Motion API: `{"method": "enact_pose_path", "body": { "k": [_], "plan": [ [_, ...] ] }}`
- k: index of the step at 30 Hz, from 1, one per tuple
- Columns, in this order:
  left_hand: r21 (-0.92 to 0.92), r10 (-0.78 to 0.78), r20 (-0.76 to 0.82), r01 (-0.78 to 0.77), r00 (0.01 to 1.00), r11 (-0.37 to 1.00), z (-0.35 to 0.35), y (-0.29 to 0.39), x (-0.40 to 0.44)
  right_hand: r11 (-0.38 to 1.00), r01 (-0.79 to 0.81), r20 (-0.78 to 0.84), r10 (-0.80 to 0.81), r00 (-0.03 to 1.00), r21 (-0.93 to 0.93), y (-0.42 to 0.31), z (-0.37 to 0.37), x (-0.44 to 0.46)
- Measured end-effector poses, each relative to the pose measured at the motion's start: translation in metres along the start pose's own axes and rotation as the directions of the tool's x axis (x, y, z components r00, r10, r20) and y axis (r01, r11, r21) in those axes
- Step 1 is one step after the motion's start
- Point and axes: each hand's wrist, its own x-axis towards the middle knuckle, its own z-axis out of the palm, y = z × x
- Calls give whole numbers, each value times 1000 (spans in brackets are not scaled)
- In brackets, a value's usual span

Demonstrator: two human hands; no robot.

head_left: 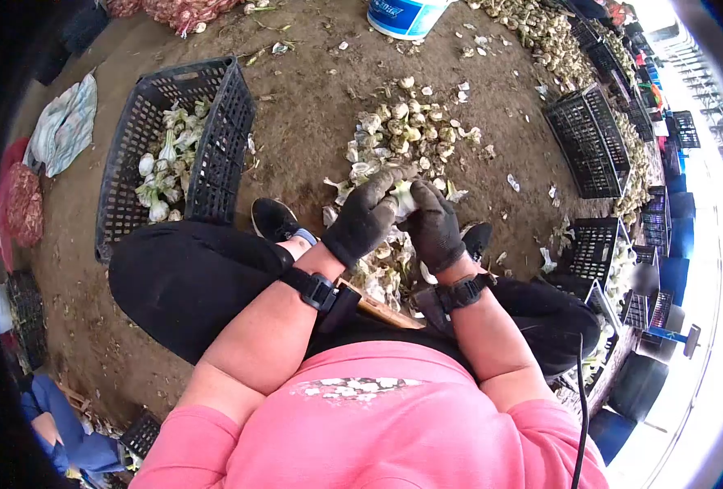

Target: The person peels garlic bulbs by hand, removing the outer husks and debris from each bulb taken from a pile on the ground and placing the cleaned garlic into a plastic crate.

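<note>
Both hands wear dark, soiled gloves and meet in front of the body. My left hand (pixel 367 213) has its fingers closed round one side of a pale garlic bulb (pixel 403 198). On the other side of the bulb my right hand (pixel 433 224) is closed on it too. Parts of the bulb are hidden by the fingers. Just beyond the hands, a heap of garlic bulbs (pixel 414 122) lies on the dirt floor. Loose garlic skins and leaves (pixel 382 273) lie below the hands, between the legs.
At the left stands a black crate (pixel 223 155) with garlic inside. A blue and white bucket (pixel 402 18) is at the top. Further crates (pixel 594 143) and garlic piles line the right. A wooden piece (pixel 382 310) lies near the lap. Another person (pixel 68 432) is at the lower left.
</note>
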Motion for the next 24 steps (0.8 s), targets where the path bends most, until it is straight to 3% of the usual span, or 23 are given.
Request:
{"method": "enact_pose_path", "body": {
  "k": [1,2,4,5,6,8,10,11,12,13,14,15,16,17,18,20,21,22,23,24],
  "plan": [
    [-246,-153,10,151,988,957,0,-4,0,854,-228,74,219,973,467,0,1,1],
    [-246,-154,13,152,988,957,0,-7,-2,461,-396,239,363,901,794,0,2,2],
    [-444,-365,39,343,930,828,-4,13,-2,392,-400,272,343,899,828,11,3,3],
    [-399,-488,53,466,871,789,-8,14,-4,253,-408,302,369,879,877,20,4,2],
    [-399,-490,52,468,870,788,-8,13,-5,106,-405,336,392,856,908,18,6,1],
    [-360,-476,-7,442,879,822,-8,7,-6,182,-373,298,338,893,910,13,3,-3],
    [-411,-498,-52,436,865,801,-3,-6,-7,309,-413,371,187,910,857,9,-4,-1],
    [-275,-435,-110,393,894,877,-3,-22,-8,287,-378,274,341,899,880,2,-1,-5],
    [-132,-362,-159,343,919,930,-6,-31,-8,289,-379,276,339,899,879,-9,-4,-5],
    [353,-191,-170,241,967,904,-15,-31,-5,270,-352,305,200,931,896,-19,-10,-6],
    [349,-191,-178,244,965,905,-19,-51,-9,246,-330,326,59,944,911,-25,-15,-6],
    [487,-323,-123,341,938,804,-18,-53,-9,322,-315,311,66,948,893,-26,-19,-2],
    [621,-449,-84,399,890,675,-16,-54,-7,336,-338,368,-27,929,879,-30,-25,3],
    [660,-390,-122,368,913,655,-9,-52,-19,438,-297,318,29,948,848,-34,-25,4],
    [700,-459,-82,379,885,605,-7,-44,-17,536,-258,257,78,963,804,-39,-25,6],
    [560,-55,-170,142,984,816,-9,-53,-14,594,-247,194,152,969,766,-28,-27,5],
    [276,-276,-89,290,957,917,-12,-43,-9,679,-208,142,153,978,704,-24,-27,4],
    [-16,-452,56,454,890,891,-16,-22,-3,754,-171,90,148,985,634,-19,-26,2],
    [-360,-495,197,532,846,766,-12,5,2,754,-181,94,157,983,632,-12,-24,0],
    [-551,-475,351,588,807,592,-10,32,1,750,-182,95,158,983,636,-11,-22,0]
  ]
}}
